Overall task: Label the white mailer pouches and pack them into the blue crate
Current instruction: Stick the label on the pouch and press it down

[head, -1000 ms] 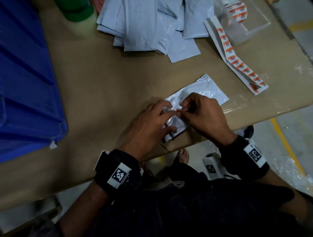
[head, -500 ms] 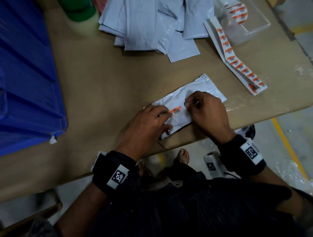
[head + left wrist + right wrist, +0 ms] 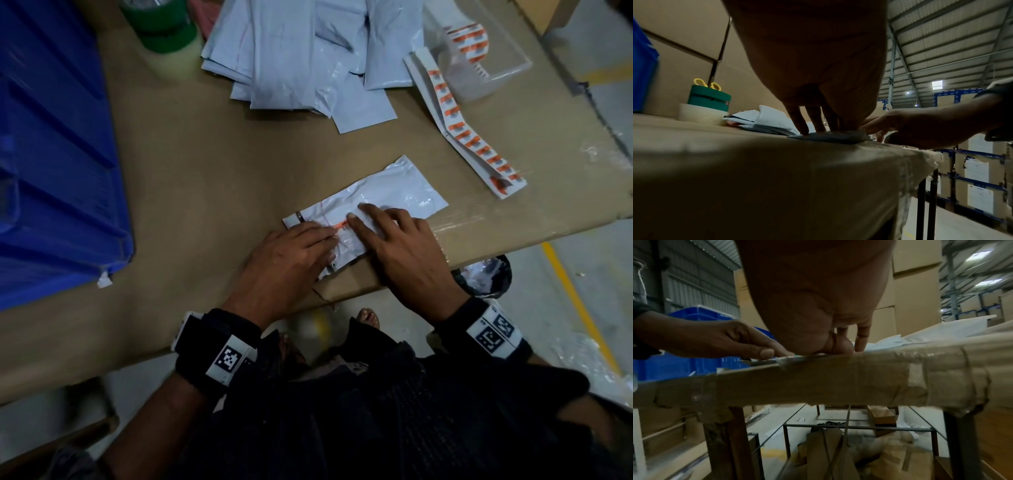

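Note:
A white mailer pouch (image 3: 394,192) lies flat near the table's front edge, with an orange label (image 3: 340,225) stuck on it. My left hand (image 3: 291,253) presses straight fingers on the pouch's near end, just left of the label. My right hand (image 3: 400,240) lies flat on the pouch to the right of the label, fingers spread. In the left wrist view the fingers (image 3: 803,123) press down on the pouch (image 3: 830,137). The blue crate (image 3: 51,154) stands at the left. A pile of unlabelled white pouches (image 3: 301,54) lies at the back.
A strip of orange labels (image 3: 459,126) runs along the right of the cardboard-covered table (image 3: 205,164), out of a clear plastic tray (image 3: 486,65). Green and pale tape rolls (image 3: 161,27) with yellow scissors (image 3: 705,83) stand at the back left. The table's front edge is under my wrists.
A second ago both hands pinched the label above the pouch. The label then went down onto the pouch, and both hands have now flattened out and press on it.

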Action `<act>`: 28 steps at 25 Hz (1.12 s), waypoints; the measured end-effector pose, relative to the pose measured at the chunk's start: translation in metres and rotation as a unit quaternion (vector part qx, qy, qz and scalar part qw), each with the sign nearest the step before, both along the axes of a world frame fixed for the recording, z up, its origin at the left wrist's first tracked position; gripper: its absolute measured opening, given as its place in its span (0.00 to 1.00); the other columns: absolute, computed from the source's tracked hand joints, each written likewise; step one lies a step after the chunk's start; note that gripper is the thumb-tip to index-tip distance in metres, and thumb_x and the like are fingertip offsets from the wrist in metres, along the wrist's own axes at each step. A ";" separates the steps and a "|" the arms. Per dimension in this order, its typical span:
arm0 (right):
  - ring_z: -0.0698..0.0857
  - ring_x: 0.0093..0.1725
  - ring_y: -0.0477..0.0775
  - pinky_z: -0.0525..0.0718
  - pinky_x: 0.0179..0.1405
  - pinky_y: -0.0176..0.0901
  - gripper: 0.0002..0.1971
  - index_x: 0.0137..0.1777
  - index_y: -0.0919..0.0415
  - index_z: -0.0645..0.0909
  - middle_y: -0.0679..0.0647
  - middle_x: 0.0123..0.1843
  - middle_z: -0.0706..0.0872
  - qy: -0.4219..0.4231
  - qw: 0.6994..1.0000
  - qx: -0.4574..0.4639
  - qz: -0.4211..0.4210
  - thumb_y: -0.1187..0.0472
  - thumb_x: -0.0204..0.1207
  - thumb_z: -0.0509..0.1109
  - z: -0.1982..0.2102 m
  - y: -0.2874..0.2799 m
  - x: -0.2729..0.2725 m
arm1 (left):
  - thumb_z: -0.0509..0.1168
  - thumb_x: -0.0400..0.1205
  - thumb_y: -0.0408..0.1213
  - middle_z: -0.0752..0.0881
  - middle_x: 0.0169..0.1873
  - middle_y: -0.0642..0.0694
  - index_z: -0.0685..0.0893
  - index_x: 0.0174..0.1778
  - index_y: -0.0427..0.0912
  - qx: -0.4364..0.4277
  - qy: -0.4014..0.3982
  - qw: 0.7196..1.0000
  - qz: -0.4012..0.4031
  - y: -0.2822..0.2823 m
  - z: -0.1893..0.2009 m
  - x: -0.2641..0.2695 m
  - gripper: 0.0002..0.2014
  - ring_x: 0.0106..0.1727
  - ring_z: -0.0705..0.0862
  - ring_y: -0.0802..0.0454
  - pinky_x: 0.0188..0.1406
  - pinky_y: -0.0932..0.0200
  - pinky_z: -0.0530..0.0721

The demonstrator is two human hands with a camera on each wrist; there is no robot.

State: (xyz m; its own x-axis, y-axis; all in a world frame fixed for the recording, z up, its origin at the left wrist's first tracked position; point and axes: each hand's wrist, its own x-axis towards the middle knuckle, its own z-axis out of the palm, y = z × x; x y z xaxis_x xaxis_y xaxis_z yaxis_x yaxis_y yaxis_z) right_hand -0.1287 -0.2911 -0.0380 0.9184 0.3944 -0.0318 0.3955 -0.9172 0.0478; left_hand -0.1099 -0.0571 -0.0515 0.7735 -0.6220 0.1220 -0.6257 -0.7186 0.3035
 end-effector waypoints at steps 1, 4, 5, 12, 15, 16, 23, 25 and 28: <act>0.74 0.76 0.69 0.78 0.62 0.59 0.41 0.88 0.60 0.65 0.63 0.86 0.69 0.004 1.000 0.017 -0.004 0.65 0.73 0.70 0.000 -0.001 0.001 | 0.59 0.90 0.43 0.84 0.72 0.50 0.84 0.71 0.46 -0.008 0.008 1.000 0.004 0.000 0.000 0.000 0.17 0.73 0.80 0.50 0.59 0.44 0.83; 0.77 0.75 0.69 0.81 0.60 0.59 0.44 0.87 0.60 0.67 0.63 0.84 0.72 0.018 0.999 0.042 0.001 0.67 0.70 0.78 0.000 -0.005 0.003 | 0.62 0.88 0.41 0.81 0.75 0.47 0.79 0.76 0.46 0.011 0.018 1.000 0.009 -0.002 0.001 -0.003 0.19 0.74 0.79 0.47 0.60 0.43 0.83; 0.77 0.74 0.69 0.82 0.59 0.59 0.42 0.86 0.59 0.69 0.63 0.84 0.73 0.020 0.999 0.031 0.011 0.66 0.70 0.78 0.000 -0.005 0.003 | 0.62 0.89 0.41 0.80 0.76 0.47 0.79 0.77 0.46 0.025 0.014 1.000 0.006 -0.001 0.000 -0.003 0.19 0.75 0.78 0.46 0.60 0.43 0.83; 0.78 0.75 0.61 0.82 0.68 0.57 0.26 0.81 0.58 0.77 0.57 0.79 0.80 -0.005 0.982 0.185 -0.023 0.58 0.84 0.57 0.007 -0.007 0.020 | 0.60 0.88 0.46 0.84 0.68 0.45 0.86 0.68 0.40 -0.109 0.032 0.990 0.089 -0.004 0.017 -0.004 0.18 0.69 0.81 0.47 0.68 0.47 0.80; 0.68 0.86 0.57 0.70 0.79 0.59 0.30 0.87 0.54 0.67 0.54 0.87 0.70 0.033 0.992 0.124 0.007 0.43 0.89 0.54 0.000 -0.002 0.039 | 0.61 0.89 0.53 0.74 0.81 0.42 0.71 0.83 0.39 -0.021 0.130 0.983 0.129 -0.019 0.018 0.001 0.30 0.80 0.72 0.47 0.78 0.49 0.71; 0.62 0.89 0.55 0.64 0.83 0.61 0.33 0.89 0.52 0.63 0.52 0.90 0.65 0.060 0.995 0.080 0.008 0.37 0.89 0.50 -0.004 -0.005 0.044 | 0.59 0.88 0.56 0.67 0.85 0.42 0.63 0.87 0.39 0.035 0.146 0.982 0.118 -0.020 0.014 0.003 0.35 0.84 0.67 0.47 0.81 0.50 0.67; 0.46 0.92 0.48 0.45 0.89 0.61 0.41 0.93 0.49 0.44 0.49 0.94 0.47 0.092 0.993 0.056 0.039 0.27 0.86 0.41 -0.019 -0.030 0.045 | 0.52 0.87 0.65 0.45 0.90 0.52 0.43 0.91 0.46 0.081 0.165 0.977 0.112 -0.011 0.005 0.000 0.43 0.89 0.48 0.55 0.85 0.58 0.48; 0.44 0.92 0.50 0.46 0.90 0.61 0.40 0.93 0.49 0.42 0.51 0.94 0.45 0.098 0.993 0.061 0.034 0.28 0.87 0.42 -0.017 -0.029 0.046 | 0.51 0.87 0.66 0.45 0.90 0.53 0.42 0.91 0.47 0.077 0.163 0.976 0.123 -0.012 0.004 -0.002 0.43 0.89 0.47 0.57 0.85 0.58 0.46; 0.47 0.92 0.57 0.49 0.90 0.62 0.34 0.92 0.49 0.49 0.57 0.94 0.48 0.052 0.994 0.076 0.059 0.35 0.91 0.46 -0.006 -0.027 0.042 | 0.45 0.84 0.71 0.47 0.90 0.53 0.44 0.91 0.48 0.083 0.154 0.975 0.134 -0.012 0.003 -0.004 0.45 0.89 0.48 0.57 0.83 0.61 0.42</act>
